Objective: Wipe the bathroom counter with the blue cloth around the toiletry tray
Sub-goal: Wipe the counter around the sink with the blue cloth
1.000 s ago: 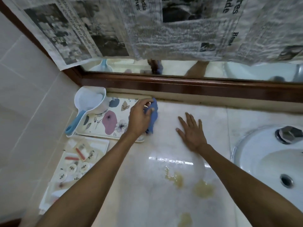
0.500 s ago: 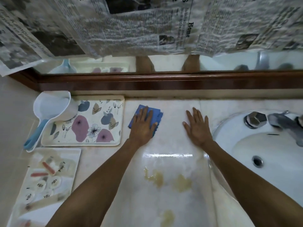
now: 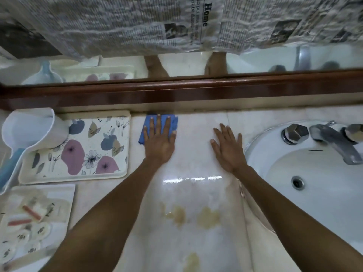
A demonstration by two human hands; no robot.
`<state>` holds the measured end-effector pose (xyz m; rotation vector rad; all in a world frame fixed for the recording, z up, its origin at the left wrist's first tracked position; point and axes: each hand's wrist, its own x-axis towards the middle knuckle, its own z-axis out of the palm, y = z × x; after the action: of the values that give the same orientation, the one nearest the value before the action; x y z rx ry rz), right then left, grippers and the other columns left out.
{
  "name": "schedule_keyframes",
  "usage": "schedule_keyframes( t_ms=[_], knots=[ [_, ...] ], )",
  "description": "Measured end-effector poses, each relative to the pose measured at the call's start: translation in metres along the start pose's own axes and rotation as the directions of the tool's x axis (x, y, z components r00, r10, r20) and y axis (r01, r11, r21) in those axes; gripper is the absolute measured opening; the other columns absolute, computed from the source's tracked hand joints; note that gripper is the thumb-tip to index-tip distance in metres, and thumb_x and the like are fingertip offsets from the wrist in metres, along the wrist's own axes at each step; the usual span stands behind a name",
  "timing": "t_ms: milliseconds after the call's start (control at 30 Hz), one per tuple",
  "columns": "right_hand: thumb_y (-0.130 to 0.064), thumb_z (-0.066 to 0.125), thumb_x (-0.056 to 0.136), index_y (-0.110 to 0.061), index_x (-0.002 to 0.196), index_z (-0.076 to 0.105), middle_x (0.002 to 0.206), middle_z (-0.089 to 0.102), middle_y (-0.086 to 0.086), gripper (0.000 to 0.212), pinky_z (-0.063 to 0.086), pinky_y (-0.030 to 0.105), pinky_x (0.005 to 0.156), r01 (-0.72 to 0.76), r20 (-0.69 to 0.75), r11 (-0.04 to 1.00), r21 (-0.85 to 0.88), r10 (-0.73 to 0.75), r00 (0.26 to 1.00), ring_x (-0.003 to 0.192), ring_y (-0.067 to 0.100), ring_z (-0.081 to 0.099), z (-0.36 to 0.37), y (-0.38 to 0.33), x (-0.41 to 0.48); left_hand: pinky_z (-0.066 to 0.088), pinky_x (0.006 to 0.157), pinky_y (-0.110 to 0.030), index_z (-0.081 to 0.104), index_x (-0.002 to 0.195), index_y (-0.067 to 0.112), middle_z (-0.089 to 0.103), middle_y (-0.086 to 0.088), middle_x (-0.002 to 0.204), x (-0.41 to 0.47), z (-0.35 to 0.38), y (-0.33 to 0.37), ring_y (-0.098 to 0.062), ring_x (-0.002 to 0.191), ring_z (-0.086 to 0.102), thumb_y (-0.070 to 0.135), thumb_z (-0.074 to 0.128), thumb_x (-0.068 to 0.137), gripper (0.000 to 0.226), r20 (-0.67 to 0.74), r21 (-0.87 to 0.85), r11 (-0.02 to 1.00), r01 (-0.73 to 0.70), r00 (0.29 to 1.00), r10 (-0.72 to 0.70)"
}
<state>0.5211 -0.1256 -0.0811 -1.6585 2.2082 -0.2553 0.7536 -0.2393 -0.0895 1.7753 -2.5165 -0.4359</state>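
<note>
The left hand [image 3: 159, 143] lies flat on the blue cloth [image 3: 174, 122], fingers straight and slightly spread, pressing it down on the counter [image 3: 196, 195] rather than gripping it. The cloth sits at the counter's back edge, right under the wooden mirror frame [image 3: 176, 93], and just beside the right rim of the flowered tray [image 3: 74, 178] without touching it. Blue shows past the fingertips and along both sides of the hand.

The right hand [image 3: 228, 150] is open too, palm down on the bare counter with fingers straight. It holds nothing and rests between the cloth and the sink [image 3: 314, 203], close to the sink's left rim.

A white scoop [image 3: 29, 128] with a blue handle rests over the tray's back left corner. A second tray [image 3: 62, 190] lies at the counter's near left corner; its small contents are too blurred to name. Yellowish stains [image 3: 208, 217] mark the counter towards the near edge, between the two forearms. A tap [image 3: 334, 143] stands at the back of the sink. Newspaper [image 3: 137, 22] covers most of the mirror.
</note>
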Motion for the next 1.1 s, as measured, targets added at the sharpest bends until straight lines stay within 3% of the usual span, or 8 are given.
schedule_keyframes(
  t_ms=[100,233,367,500,633,767,900,1100],
  knots=[
    [-0.044,0.024,0.105,-0.020,0.151,0.034,0.164,0.022,0.003,0.053,0.001,0.055,0.121,-0.079,-0.052,0.997,0.013,0.080,0.995,0.153,0.020,0.009,-0.021,0.017,-0.010,-0.011,0.122,-0.049,0.003,0.161,0.024,-0.001,-0.008,0.168,0.015,0.012,0.076,-0.031,0.155,-0.007,0.047,0.015,0.106,0.060,-0.003,-0.082,0.994,0.077,0.997,-0.077],
    [-0.045,0.025,0.105,-0.018,0.145,0.042,0.160,0.030,0.006,0.051,0.004,0.058,0.120,-0.177,-0.109,0.984,-0.023,0.174,0.979,0.151,0.023,0.016,-0.038,0.053,-0.019,-0.004,0.124,-0.052,0.013,0.160,0.022,0.006,-0.006,0.168,-0.027,0.033,0.127,-0.031,0.155,0.001,0.040,0.019,0.107,0.057,0.070,-0.035,0.957,-0.288,0.955,0.290],
    [-0.046,0.023,0.102,-0.017,0.142,0.046,0.158,0.034,0.004,0.055,0.006,0.054,0.121,-0.187,-0.145,0.982,-0.023,0.182,0.972,0.150,0.023,0.021,-0.035,0.071,-0.032,-0.002,0.124,-0.044,0.020,0.159,0.032,0.014,0.004,0.167,-0.058,0.023,0.055,-0.020,0.154,0.008,0.041,0.027,0.108,0.052,0.097,0.005,0.804,-0.595,0.800,0.592],
    [-0.042,0.027,0.104,-0.017,0.140,0.047,0.156,0.038,0.003,0.049,0.006,0.052,0.122,-0.199,-0.204,0.980,-0.027,0.189,0.961,0.148,0.022,0.023,-0.027,0.068,-0.033,0.003,0.124,-0.051,0.010,0.159,0.034,0.008,0.001,0.168,-0.012,-0.002,-0.010,-0.024,0.156,0.003,0.042,0.021,0.107,0.054,0.078,0.065,0.921,-0.384,0.922,0.379],
    [-0.040,0.029,0.104,-0.018,0.137,0.051,0.152,0.042,0.001,0.045,0.008,0.052,0.122,-0.208,-0.249,0.978,-0.029,0.194,0.949,0.146,0.021,0.028,-0.024,0.070,-0.032,-0.007,0.121,-0.050,0.006,0.160,0.030,0.003,-0.003,0.169,0.017,0.009,0.058,-0.029,0.155,-0.001,0.044,0.016,0.107,0.056,0.013,-0.010,0.999,-0.049,0.999,0.049],
    [-0.038,0.030,0.104,-0.020,0.130,0.055,0.147,0.047,-0.001,0.040,0.011,0.051,0.121,-0.195,-0.285,0.981,-0.007,0.185,0.941,0.142,0.019,0.033,-0.024,0.071,-0.030,0.000,0.121,-0.056,0.023,0.158,0.021,0.018,-0.006,0.166,-0.012,0.036,0.132,-0.035,0.154,0.013,0.039,0.021,0.106,0.056,0.033,0.006,0.958,-0.285,0.958,0.285],
    [-0.036,0.029,0.104,-0.018,0.128,0.057,0.146,0.050,0.001,0.041,0.011,0.051,0.120,-0.186,-0.305,0.982,0.017,0.182,0.935,0.141,0.020,0.035,-0.025,0.070,-0.031,-0.006,0.124,-0.045,0.015,0.159,0.034,0.008,0.007,0.168,-0.064,0.035,0.109,-0.020,0.155,-0.002,0.042,0.024,0.109,0.052,0.190,-0.042,0.782,-0.621,0.764,0.617],
    [-0.036,0.028,0.104,-0.018,0.125,0.058,0.143,0.050,-0.001,0.041,0.013,0.051,0.121,-0.184,-0.313,0.983,0.019,0.181,0.932,0.140,0.017,0.035,-0.025,0.072,-0.032,0.001,0.124,-0.050,0.007,0.158,0.042,-0.001,0.009,0.168,-0.013,-0.002,0.029,-0.015,0.154,-0.010,0.056,0.020,0.104,0.058,0.208,0.001,0.906,-0.424,0.886,0.415]
  ],
)
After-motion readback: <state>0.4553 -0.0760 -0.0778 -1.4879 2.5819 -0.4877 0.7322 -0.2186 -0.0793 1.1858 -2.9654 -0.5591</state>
